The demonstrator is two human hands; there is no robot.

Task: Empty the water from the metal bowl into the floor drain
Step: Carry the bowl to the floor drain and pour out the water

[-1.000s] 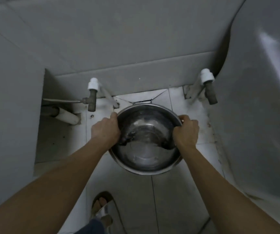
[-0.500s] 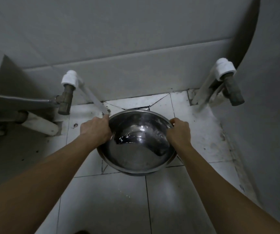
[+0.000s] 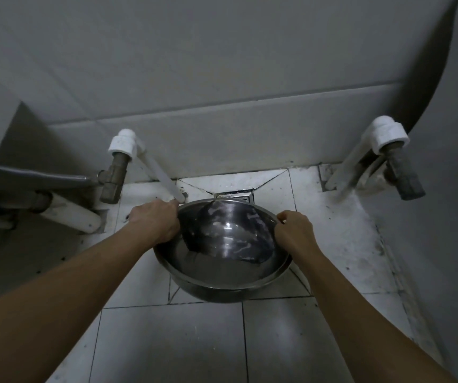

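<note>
I hold a round metal bowl (image 3: 219,275) low over the white tiled floor, tilted away from me. My left hand (image 3: 154,223) grips its left rim and my right hand (image 3: 295,232) grips its right rim. Water (image 3: 230,233) inside has slid toward the far lip. The square metal floor drain (image 3: 236,197) lies just beyond and under that far lip, mostly hidden by the bowl.
A brass valve with white pipe (image 3: 117,167) stands left of the drain, another capped pipe (image 3: 393,158) at the right. Thick white pipes (image 3: 67,214) run along the floor at left. Grey tiled walls (image 3: 222,78) close in on three sides.
The bowl has been lowered closer to the floor and tipped further away from me, and the water has shifted to its far edge. The drain's edge now shows beyond the rim.
</note>
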